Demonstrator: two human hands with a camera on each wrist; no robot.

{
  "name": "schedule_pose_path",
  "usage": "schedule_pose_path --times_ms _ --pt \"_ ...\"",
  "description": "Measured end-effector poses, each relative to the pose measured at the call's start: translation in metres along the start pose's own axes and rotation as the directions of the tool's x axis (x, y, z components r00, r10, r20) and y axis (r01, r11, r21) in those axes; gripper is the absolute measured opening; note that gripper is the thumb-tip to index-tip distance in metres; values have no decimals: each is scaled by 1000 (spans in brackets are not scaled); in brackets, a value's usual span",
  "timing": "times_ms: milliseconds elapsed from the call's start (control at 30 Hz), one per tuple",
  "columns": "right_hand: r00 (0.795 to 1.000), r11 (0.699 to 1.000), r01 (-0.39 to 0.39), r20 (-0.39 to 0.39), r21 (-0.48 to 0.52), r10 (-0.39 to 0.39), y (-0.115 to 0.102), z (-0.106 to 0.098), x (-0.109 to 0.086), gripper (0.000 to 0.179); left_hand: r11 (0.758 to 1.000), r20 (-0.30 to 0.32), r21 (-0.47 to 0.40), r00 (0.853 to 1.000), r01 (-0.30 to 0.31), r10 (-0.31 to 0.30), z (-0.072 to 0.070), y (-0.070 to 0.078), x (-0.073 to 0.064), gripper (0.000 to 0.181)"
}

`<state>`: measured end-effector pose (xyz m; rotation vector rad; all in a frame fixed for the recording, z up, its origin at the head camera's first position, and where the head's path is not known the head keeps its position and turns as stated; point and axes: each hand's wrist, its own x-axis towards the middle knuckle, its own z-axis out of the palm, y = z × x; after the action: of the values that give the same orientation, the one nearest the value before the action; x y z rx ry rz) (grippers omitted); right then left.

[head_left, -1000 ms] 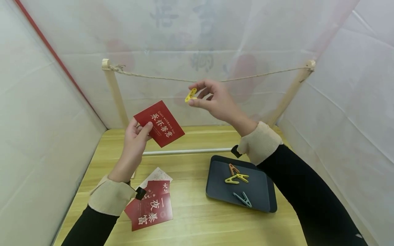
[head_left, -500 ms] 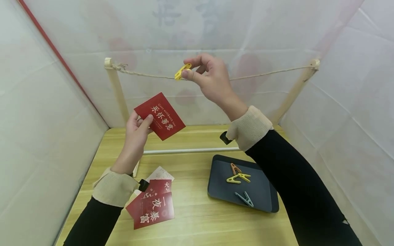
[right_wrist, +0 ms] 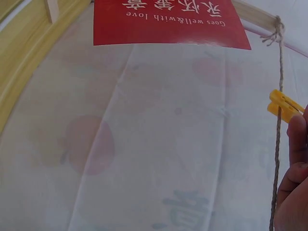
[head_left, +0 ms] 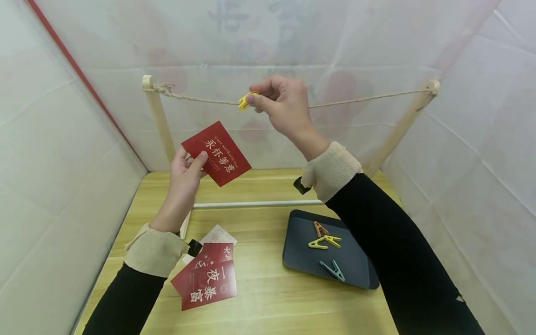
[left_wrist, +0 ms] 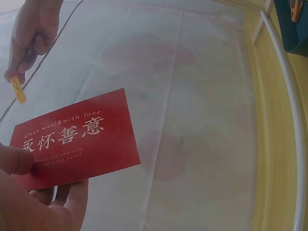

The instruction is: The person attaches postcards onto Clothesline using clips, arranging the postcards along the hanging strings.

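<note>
My left hand (head_left: 184, 174) holds a red card (head_left: 229, 160) with white lettering by its left corner, the thumb on the printed face. Tilted, the card hangs in the air below the rope (head_left: 360, 99), apart from it. Between thumb and fingers, my right hand (head_left: 289, 107) pinches a yellow clothespin (head_left: 243, 101) at the rope. In the right wrist view, the rope runs through the tip end of the clothespin (right_wrist: 280, 103), seemingly between its two prongs. The left wrist view shows the card (left_wrist: 91, 144) face-on, with the clothespin (left_wrist: 18, 90) beyond it.
The rope spans a left wooden post (head_left: 158, 121) and a right wooden post (head_left: 402, 123). A dark tray (head_left: 299, 258) at right bears orange, yellow and grey-green clothespins. Several cards (head_left: 215, 284) overlap on the wooden table (head_left: 268, 298) at left. A white rod (head_left: 255, 204) crosses the table.
My right hand has risen and moved left, bringing the yellow clothespin from below the rope onto it. The left hand with the card has shifted slightly upward.
</note>
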<state>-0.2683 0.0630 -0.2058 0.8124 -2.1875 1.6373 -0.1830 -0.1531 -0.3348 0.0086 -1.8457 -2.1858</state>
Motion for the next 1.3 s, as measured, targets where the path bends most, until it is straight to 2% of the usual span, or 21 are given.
schedule_pose_path --times_ms 233,467,667,800,1067,1300 --pt "999 999 15 32 -36 -14 -5 11 0 22 1000 -16 8 1000 4 -4 0 3 1 33" --pt "998 999 15 69 -35 -13 -11 21 1 18 1000 -4 -10 1000 -17 17 -1 4 -1 33" --pt "994 992 65 96 -108 -55 -12 25 0 16 998 -3 -36 999 -53 53 0 5 -2 31" --pt "993 988 69 101 -140 -55 -12 25 -2 15 997 8 -36 997 -70 71 2 5 -1 30" --pt "990 977 81 127 -198 -57 -15 29 -6 15 998 17 -21 998 -56 56 2 6 -2 31" --pt "985 954 115 156 -278 -73 -16 31 -7 19 999 19 -16 999 -48 49 5 7 -3 31"
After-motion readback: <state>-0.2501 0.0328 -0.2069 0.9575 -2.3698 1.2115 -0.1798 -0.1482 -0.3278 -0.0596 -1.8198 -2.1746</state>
